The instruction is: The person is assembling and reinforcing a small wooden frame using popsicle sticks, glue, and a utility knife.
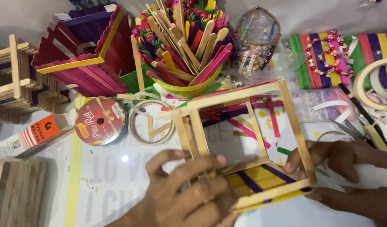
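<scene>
Wooden craft-stick box frame (244, 138) sits mid-table (118, 176), tilted, held by both hands. Frame is open-sided: plain wood sticks form the uprights and top rails, base panel is yellow sticks with purple ones mixed in.

Left hand (189, 193) is at the frame's near-left corner, fingers (202, 162) curled over the lower left rail and clamped on it, thumb side hidden under the hand. Right hand (348, 176) is at the frame's right side, fingers (296, 162) closed on the right upright and lower right edge, pinching it from outside.

Relative to the frame:
- Directly behind it: yellow-green bowl (189, 86) packed with plain and coloured craft sticks (185, 38), standing on end.
- Behind-left: red and purple stick-built box (84, 50) with yellow trim.
- Far left: stack of plain wood stick lattice (17, 80).
- Left, near: red ribbon spool (100, 122), and a tape ring (151, 122) just beside the spool.
- Further left of the spool: orange and white carton (34, 134) lying flat.
- Behind-right: clear pouch of beads (256, 40), then a flat mat of coloured sticks (319, 54) with a bead bracelet (332, 52) on top.
- Far right: tape roll (374, 84), partly cut off by the picture's edge.
- Under and behind the frame: loose pink, red and purple sticks (252, 126) scattered on the table.
</scene>
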